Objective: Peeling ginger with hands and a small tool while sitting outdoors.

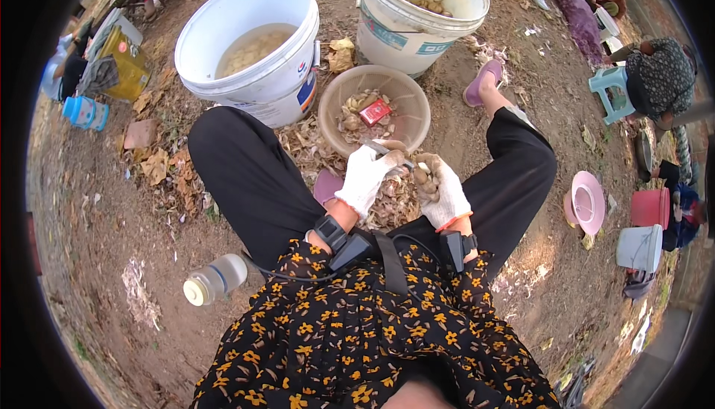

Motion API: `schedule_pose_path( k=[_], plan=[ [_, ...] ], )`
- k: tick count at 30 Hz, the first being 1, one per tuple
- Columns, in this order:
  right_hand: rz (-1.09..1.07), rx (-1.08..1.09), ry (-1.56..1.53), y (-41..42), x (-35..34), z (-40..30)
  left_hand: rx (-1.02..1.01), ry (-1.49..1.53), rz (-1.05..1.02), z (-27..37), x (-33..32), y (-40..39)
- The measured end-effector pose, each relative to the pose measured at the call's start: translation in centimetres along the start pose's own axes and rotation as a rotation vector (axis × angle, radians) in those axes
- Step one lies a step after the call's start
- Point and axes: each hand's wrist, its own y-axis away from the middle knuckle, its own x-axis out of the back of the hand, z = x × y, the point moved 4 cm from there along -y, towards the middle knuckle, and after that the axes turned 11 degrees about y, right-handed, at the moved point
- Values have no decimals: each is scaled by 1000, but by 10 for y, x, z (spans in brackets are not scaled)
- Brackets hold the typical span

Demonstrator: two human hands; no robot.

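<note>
Both my hands wear white knit gloves with soiled fingers. My left hand (pixel 366 177) grips a small metal knife (pixel 385 149), whose end reaches across to the other hand. In my right hand (pixel 445 188) are several garlic cloves (pixel 425 181), partly covered by the glove. The hands are close together above a heap of garlic skins (pixel 395 202) between my legs. Just beyond them, a beige plastic mesh basket (pixel 416 110) holds garlic pieces (pixel 352 121) and a small red box (pixel 375 112) bearing writing.
A white bucket (pixel 195 54) holds peeled cloves in cloudy water; another bucket (pixel 380 29) holds brownish pieces. A clear bottle (pixel 215 279) lies at left. A pink hat (pixel 586 203) and a blue stool (pixel 606 93) are at right. Other people sit around the edges.
</note>
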Motion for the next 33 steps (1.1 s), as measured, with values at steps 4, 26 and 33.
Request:
schedule_pose_path(
  k=[4, 26, 33],
  plan=[
    [56, -4, 93, 1, -4, -2, -4, 19, -13, -1, 1, -1],
    [47, 91, 280, -12, -3, 9, 61, 355, 146, -25, 23, -10],
    [23, 144, 361, 4, -26, 0, 128, 393, 93, -29, 24, -11]
  ],
)
